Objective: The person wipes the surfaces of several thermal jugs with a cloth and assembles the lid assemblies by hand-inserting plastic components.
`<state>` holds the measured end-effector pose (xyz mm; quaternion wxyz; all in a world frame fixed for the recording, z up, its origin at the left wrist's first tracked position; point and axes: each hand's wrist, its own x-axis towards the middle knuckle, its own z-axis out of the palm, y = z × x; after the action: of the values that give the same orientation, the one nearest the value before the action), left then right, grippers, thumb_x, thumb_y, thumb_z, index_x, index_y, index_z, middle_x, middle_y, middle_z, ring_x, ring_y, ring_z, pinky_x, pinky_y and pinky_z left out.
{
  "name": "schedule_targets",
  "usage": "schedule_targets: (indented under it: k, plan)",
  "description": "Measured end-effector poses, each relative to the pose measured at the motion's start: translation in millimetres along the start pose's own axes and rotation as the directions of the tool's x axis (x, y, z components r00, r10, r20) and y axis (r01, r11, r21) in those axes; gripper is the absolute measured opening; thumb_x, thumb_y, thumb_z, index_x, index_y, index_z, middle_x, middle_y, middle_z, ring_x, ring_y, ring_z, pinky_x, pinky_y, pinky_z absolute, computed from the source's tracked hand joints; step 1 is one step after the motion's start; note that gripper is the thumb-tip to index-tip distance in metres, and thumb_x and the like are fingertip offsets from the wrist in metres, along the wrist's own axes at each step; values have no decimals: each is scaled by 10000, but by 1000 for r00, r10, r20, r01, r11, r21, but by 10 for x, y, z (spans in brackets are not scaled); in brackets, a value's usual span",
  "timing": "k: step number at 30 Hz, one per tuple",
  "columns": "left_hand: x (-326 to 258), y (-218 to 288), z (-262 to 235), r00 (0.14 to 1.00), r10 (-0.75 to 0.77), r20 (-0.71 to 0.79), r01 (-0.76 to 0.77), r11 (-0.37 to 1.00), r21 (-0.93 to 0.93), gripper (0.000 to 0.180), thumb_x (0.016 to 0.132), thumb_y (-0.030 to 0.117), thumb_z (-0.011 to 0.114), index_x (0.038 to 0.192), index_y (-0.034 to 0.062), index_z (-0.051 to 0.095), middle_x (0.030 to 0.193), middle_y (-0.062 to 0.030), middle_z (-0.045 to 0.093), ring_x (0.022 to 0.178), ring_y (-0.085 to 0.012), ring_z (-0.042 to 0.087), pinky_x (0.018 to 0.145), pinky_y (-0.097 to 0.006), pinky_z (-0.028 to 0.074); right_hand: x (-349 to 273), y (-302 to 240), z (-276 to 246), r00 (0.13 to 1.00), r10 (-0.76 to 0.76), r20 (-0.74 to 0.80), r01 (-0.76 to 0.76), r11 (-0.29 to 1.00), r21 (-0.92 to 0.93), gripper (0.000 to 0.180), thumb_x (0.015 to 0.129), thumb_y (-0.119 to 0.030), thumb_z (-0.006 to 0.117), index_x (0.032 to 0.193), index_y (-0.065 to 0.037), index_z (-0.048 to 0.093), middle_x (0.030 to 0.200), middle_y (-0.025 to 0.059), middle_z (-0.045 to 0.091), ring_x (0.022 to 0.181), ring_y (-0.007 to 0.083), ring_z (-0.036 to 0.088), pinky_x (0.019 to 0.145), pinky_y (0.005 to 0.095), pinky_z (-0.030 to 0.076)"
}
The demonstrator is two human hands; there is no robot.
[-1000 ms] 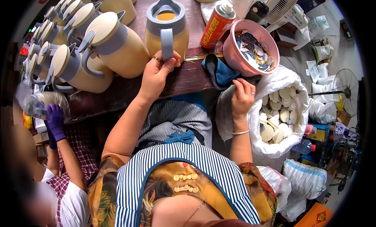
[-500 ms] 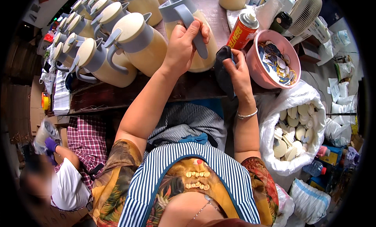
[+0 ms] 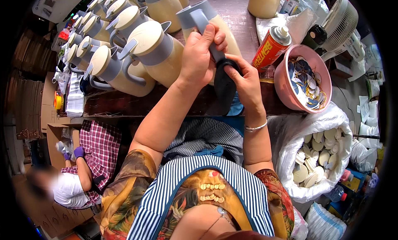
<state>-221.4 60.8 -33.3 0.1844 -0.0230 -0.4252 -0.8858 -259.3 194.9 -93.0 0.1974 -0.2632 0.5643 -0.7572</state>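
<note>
- Head view: left hand point(image 3: 198, 57) closed around the grey handle of a cream jug point(image 3: 217, 26), tilted above the desk point(image 3: 174, 101).
- Right hand point(image 3: 245, 80) pinches a dark cloth point(image 3: 225, 87) against that handle.
- Spray can point(image 3: 271, 47) and pink bowl point(image 3: 309, 76) stand just right.

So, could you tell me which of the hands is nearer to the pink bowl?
Right. The right hand holds a dark cloth beside the pink bowl; the left hand grips the jug handle farther left.
</note>
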Motion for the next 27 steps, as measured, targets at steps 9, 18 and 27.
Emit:
schedule_targets:
  k: [9,18,27]
  plan:
    - [-18,-54,54,997,49,-60,-46,998,50,255,1037,325,473,947,88,448,784,18,425,707,-103,387,688,-270,405,-48,90,196,985,-94,-147,93,996,-11,167,925,-43,620,1080,9,647,898,14,663,802,57,567,710,222,470]
    - [-42,-122,109,995,63,-80,-59,997,50,259,1035,333,479,939,94,451,780,17,429,707,-103,387,684,-265,403,19,167,184,933,-277,-231,184,916,-356,170,914,-18,583,1084,-15,588,715,72,618,651,118,559,613,269,463]
    - [-83,-149,162,993,58,-102,-53,997,52,256,1036,319,481,925,90,449,780,16,438,708,-104,402,695,-265,411,-99,347,133,990,-56,-130,95,944,317,177,996,-103,532,1131,-4,590,940,51,652,812,122,606,729,224,470]
